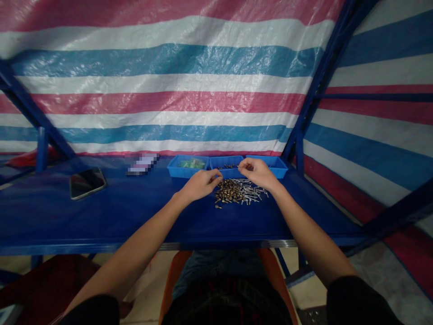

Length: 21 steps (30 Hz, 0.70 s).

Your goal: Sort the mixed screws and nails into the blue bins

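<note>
My left hand (202,184) hovers at the left edge of a heap of small brass-coloured pieces (230,191), its thumb and fingers pinched together. My right hand (257,172) is over the front of the bins, fingers curled into a pinch. Whatever either pinch holds is too small to make out. Thin silver pins (251,193) lie spread along the heap's right side, and one loose small piece (218,206) rests just in front. Behind the hands stands a blue middle bin (216,163) with a few small dark metal parts in it.
A left blue bin (174,171) holds green-tinted clear packets; a right blue bin (280,171) is partly behind my right hand. On the blue table (135,225) lie a phone (88,183) and a blurred-out flat item (142,164). Blue frame posts (299,151) and striped sheeting (176,61) enclose it.
</note>
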Available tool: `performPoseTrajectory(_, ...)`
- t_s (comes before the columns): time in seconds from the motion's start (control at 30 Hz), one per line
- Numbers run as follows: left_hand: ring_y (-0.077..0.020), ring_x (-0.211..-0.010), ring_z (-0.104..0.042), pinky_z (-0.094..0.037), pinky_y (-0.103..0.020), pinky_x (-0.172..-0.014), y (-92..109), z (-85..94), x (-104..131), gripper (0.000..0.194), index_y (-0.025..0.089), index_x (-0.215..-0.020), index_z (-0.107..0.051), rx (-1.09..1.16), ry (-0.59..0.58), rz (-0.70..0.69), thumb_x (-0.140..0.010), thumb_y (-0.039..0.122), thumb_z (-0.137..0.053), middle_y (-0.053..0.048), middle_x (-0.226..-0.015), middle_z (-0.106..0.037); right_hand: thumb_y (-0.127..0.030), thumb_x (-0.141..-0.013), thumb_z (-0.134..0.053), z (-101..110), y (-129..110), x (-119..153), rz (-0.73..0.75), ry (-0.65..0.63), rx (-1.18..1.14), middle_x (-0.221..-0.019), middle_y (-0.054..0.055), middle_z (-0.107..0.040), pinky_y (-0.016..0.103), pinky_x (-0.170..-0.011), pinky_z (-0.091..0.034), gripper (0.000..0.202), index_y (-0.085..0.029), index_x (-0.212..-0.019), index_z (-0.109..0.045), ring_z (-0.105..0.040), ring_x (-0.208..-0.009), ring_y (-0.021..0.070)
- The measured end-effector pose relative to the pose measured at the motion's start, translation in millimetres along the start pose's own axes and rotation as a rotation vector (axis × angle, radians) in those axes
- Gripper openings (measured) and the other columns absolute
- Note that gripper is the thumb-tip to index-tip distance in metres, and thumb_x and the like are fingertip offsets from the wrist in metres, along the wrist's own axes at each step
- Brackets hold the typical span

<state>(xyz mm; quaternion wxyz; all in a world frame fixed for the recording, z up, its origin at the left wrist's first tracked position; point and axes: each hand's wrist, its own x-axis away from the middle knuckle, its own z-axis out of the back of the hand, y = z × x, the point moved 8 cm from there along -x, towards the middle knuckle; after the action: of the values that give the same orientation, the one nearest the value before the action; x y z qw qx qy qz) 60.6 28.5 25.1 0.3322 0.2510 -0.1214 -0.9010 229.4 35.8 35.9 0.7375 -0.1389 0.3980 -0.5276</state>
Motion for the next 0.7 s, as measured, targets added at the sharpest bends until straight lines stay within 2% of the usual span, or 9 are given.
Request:
performPoseTrajectory(0.1,-0.0126,-0.057,-0.055,-0.038,-0.022,-0.056,2.1,-4.3,0.4,0.024,0.018,-0.101,-0.059,0.076,-0.024,-0.007,-0.091,0.034,-0.045,0.002,-0.066,-0.061,-0.030,-0.075,-0.059,-3.6,-17.1,1.5,0.091,0.084,-0.265,-0.076,0.002,-0.060,0.028,-0.068,-0.044,0.013,-0.017,-0.074,-0.062,-0.056,-0.073,0.0147)
performPoseTrajectory(0.2,-0.0140,-0.066,-0.060,-0.042,-0.023,-0.061,5.9,-12.2,0.0,0.027,0.016,-0.105,-0.058,0.201,-0.052,-0.013,-0.090,0.037,-0.048,0.000,-0.074,-0.064,-0.029,-0.075,-0.061,-16.7,-29.3,6.0,0.126,0.078,-0.349,-0.081,0.002,-0.057,0.029,-0.070,-0.043,0.011,-0.019,-0.074,-0.063,-0.055,-0.079,0.0151)
performPoseTrajectory(0.37,-0.0144,-0.075,-0.059,-0.044,-0.024,-0.066,11.0,-17.9,-3.2,0.025,0.015,-0.091,-0.060,0.343,-0.038,-0.032,-0.090,0.035,-0.046,-0.001,-0.083,-0.065,-0.031,-0.076,-0.062,-32.6,-32.4,10.9,0.095,0.074,-0.459,-0.084,0.001,-0.058,0.028,-0.071,-0.042,0.011,-0.020,-0.075,-0.063,-0.055,-0.083,0.0154)
performPoseTrajectory(0.47,-0.0134,-0.071,-0.057,-0.043,-0.024,-0.066,8.9,-12.8,-4.0,0.027,0.015,-0.081,-0.059,0.356,-0.006,-0.013,-0.090,0.036,-0.045,0.000,-0.076,-0.062,-0.033,-0.075,-0.063,-34.6,-29.2,9.7,0.068,0.068,-0.543,-0.079,0.000,-0.058,0.028,-0.070,-0.041,0.014,-0.019,-0.074,-0.061,-0.055,-0.079,0.0147)
performPoseTrajectory(0.57,-0.0137,-0.072,-0.057,-0.044,-0.025,-0.067,6.9,-3.9,-3.9,0.025,0.015,-0.080,-0.058,0.394,0.036,-0.006,-0.089,0.036,-0.047,0.000,-0.075,-0.061,-0.033,-0.074,-0.063,-30.8,-25.8,7.3,0.046,0.051,-0.608,-0.074,-0.001,-0.058,0.027,-0.067,-0.040,0.015,-0.019,-0.072,-0.060,-0.054,-0.072,0.0135)
performPoseTrajectory(0.7,-0.0141,-0.072,-0.057,-0.044,-0.025,-0.065,3.3,11.6,-3.6,0.024,0.016,-0.079,-0.055,0.422,0.147,0.005,-0.088,0.036,-0.046,-0.002,-0.075,-0.061,-0.032,-0.075,-0.062,-18.9,-27.2,7.0,0.088,0.064,-0.511,-0.073,-0.001,-0.059,0.027,-0.064,-0.039,0.014,-0.018,-0.073,-0.061,-0.053,-0.070,0.0134)
